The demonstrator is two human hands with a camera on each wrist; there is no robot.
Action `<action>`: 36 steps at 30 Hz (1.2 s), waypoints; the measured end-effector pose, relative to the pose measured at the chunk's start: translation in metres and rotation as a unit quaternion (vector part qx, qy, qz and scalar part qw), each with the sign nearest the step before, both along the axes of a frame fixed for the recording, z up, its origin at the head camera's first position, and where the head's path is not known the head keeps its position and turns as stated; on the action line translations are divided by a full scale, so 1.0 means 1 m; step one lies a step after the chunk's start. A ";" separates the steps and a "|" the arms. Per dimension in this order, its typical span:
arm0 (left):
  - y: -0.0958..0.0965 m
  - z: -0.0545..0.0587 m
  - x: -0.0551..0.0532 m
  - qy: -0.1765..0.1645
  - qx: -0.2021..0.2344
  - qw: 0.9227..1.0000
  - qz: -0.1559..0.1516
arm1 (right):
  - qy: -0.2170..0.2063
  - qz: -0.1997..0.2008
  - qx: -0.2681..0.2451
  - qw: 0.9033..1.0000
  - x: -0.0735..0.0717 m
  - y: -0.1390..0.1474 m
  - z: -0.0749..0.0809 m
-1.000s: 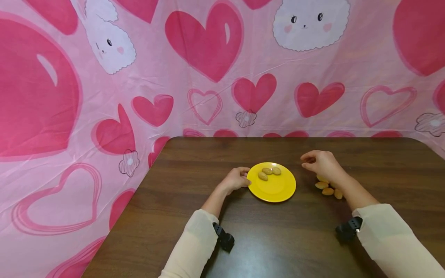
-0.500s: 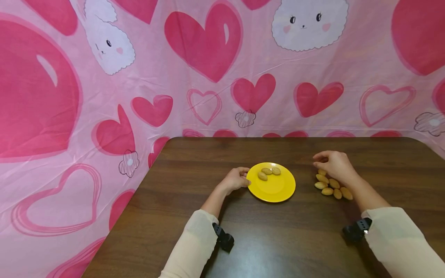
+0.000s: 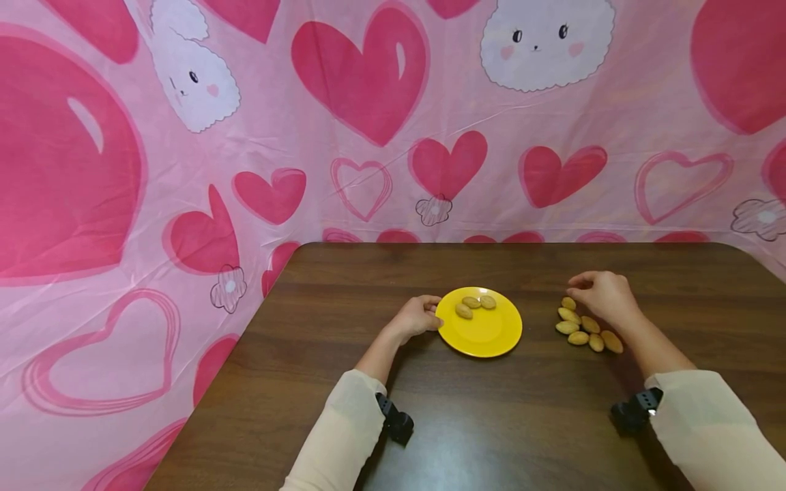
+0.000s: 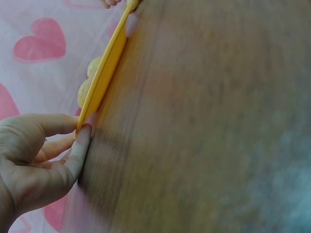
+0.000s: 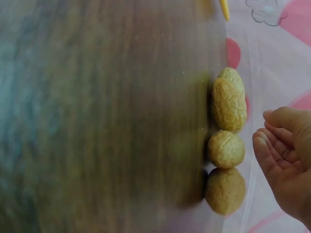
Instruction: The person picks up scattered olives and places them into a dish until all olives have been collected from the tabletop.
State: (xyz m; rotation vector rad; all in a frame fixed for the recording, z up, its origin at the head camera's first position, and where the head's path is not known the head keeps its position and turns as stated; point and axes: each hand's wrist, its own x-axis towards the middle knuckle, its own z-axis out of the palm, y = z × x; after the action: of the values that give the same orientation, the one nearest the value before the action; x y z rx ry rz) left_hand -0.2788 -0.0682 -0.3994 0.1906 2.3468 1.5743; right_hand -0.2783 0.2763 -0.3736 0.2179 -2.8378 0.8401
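My left hand (image 3: 414, 319) pinches the left rim of a yellow plate (image 3: 482, 341), its thumb and fingers on opposite faces in the left wrist view. Three wrinkled tan oval nuts (image 3: 464, 311) lie on the plate's far half. To the right of the plate, several more such nuts (image 3: 578, 338) are clustered on the table. At that cluster's far right side hovers my right hand (image 3: 608, 296), fingers loosely bent. In the right wrist view a gap separates its fingertips from the nearest nut (image 5: 228, 104), and nothing shows between them.
A dark brown wooden table (image 3: 479, 436) carries everything. Behind and to the left hangs a pink cloth (image 3: 381, 184) with hearts and white animal faces. Each wrist wears a black camera (image 3: 399, 426) on a strap.
My right hand has shifted right, from beside the plate to the far side of the nut cluster, uncovering more nuts. The left hand, the plate and its three nuts stay put.
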 end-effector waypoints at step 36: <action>0.001 0.001 0.001 -0.006 0.006 1.000 0.005 | -0.100 0.020 0.009 0.995 -0.002 0.008 -0.007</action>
State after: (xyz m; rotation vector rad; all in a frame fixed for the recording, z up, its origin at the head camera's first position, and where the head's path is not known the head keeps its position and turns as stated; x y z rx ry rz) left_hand -0.2780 -0.0672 -0.3982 0.1730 2.3330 1.5904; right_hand -0.2802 0.2839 -0.3804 0.2050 -3.0377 0.8912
